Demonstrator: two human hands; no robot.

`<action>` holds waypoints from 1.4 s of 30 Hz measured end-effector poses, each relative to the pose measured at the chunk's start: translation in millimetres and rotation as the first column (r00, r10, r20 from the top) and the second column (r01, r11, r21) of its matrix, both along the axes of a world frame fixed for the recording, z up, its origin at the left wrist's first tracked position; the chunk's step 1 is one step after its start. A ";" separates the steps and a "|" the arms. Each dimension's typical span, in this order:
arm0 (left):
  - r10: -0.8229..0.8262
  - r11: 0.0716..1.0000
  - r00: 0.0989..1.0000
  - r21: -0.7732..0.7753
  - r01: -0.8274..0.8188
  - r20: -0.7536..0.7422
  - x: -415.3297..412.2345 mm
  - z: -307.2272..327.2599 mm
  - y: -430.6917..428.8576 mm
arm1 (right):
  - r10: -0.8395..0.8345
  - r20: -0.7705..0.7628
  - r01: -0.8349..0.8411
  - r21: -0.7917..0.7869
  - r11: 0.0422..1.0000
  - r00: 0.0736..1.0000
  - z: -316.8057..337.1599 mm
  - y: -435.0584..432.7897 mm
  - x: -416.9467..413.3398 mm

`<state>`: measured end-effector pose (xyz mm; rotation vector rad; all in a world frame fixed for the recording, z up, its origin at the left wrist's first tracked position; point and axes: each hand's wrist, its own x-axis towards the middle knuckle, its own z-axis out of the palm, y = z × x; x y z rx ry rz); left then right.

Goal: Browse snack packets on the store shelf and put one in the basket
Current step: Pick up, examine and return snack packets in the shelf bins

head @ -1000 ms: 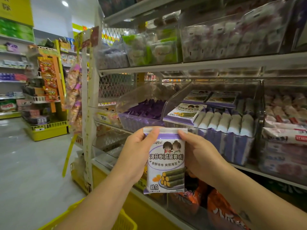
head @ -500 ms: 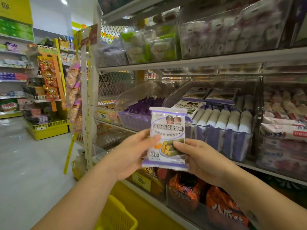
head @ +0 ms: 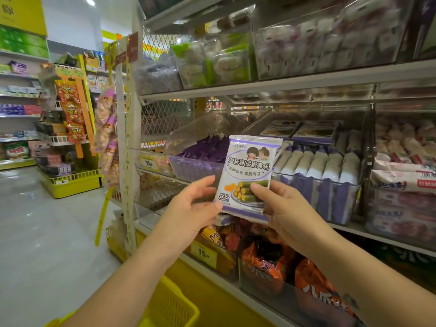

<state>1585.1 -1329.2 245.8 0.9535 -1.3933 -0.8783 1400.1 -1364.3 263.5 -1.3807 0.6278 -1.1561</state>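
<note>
Lifted higher than before, snack packet (head: 247, 175) pinched in grip of left hand (head: 191, 208) and right hand (head: 283, 208); browsing step, next I lower it into basket (head: 174, 303) below the packet.

Cut off, covered
Basket (head: 174, 305) under the left hand (head: 191, 208) leaves the bottom edge; right hand (head: 285, 208) covers the snack packet's (head: 247, 171) corner.

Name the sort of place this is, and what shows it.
Most likely a shop's snack aisle: shelves carry clear bins of wrapped snacks, a yellow price tag marks a lower bin, and a yellow basket shows below the held snack packet.
</note>
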 end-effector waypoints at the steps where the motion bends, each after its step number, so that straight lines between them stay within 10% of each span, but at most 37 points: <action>1: 0.004 0.999 0.998 -0.043 -0.001 0.055 -2.0 0.7 1.8 | -0.057 -0.063 0.051 -0.088 0.995 0.996 -1.4 1.1 1.7; 6: -0.212 0.977 0.977 0.026 0.213 -0.007 -19.7 -0.6 7.1 | -0.097 -0.300 -0.059 -0.470 0.881 0.949 -6.9 16.4 12.1; 12: -0.304 0.941 0.917 0.067 0.331 -0.260 -15.4 -4.7 5.6 | -0.047 -0.342 -0.097 -0.391 0.915 0.938 -13.4 15.3 9.4; 19: -0.428 0.884 0.830 0.027 0.467 -0.358 -0.2 -4.5 1.4 | 0.066 -0.041 -0.072 -0.167 0.983 0.997 -1.9 -0.4 1.7; 27: 0.202 0.974 0.965 -0.140 -0.179 0.167 -7.8 -5.6 -7.4 | -0.178 -0.253 0.072 -0.377 0.923 0.951 -3.3 0.2 4.8; 36: 0.021 0.999 0.929 -0.034 -0.009 0.371 2.4 5.2 -9.6 | -0.317 -0.437 0.022 -0.559 0.829 0.842 -9.0 4.3 8.1; 42: 0.195 0.977 0.869 -0.016 -0.211 0.454 1.4 8.3 -11.4 | -0.401 -0.516 -0.041 -0.649 0.759 0.757 -12.5 8.4 12.5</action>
